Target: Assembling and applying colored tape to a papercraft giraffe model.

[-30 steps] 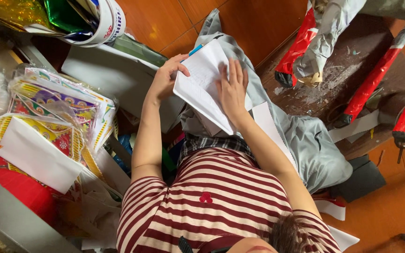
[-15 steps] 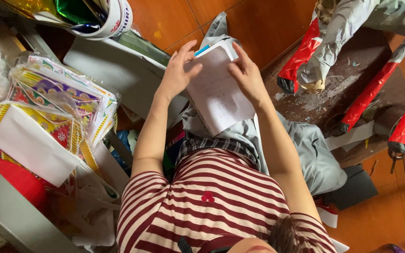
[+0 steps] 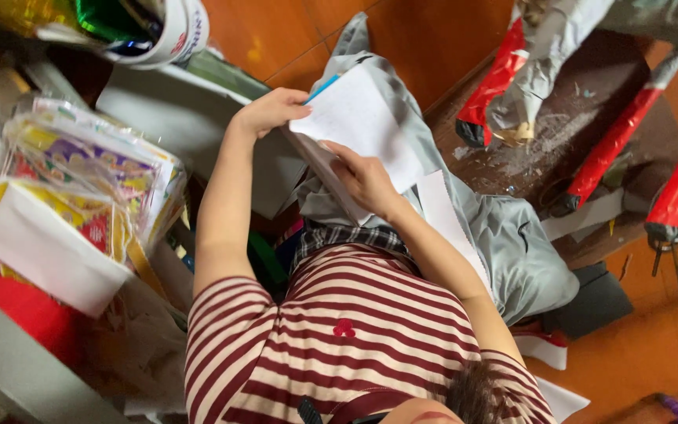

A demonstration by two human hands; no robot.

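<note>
A white sheet of paper [image 3: 366,118] is held up over my lap, above a crumpled grey cloth [image 3: 512,235]. My left hand [image 3: 272,110] pinches the sheet's upper left corner, where a thin blue edge [image 3: 322,88] shows behind it. My right hand [image 3: 366,179] grips the sheet's lower edge from underneath, thumb on top. More white sheets [image 3: 441,212] lie below, partly hidden by my right forearm. I wear a red and white striped shirt [image 3: 347,338].
A stack of colourful plastic-wrapped packets [image 3: 80,173] and a white box [image 3: 49,251] sit at the left. A grey board [image 3: 174,118] lies beyond my left arm, a white bucket [image 3: 178,31] above it. Red-wrapped legs [image 3: 500,78] stand on a dusty dark board [image 3: 566,133], orange floor around.
The sheet lay flat under both hands, then was lifted between them. Now it is tilted to the right, with my left hand at its top corner and my right hand lower.
</note>
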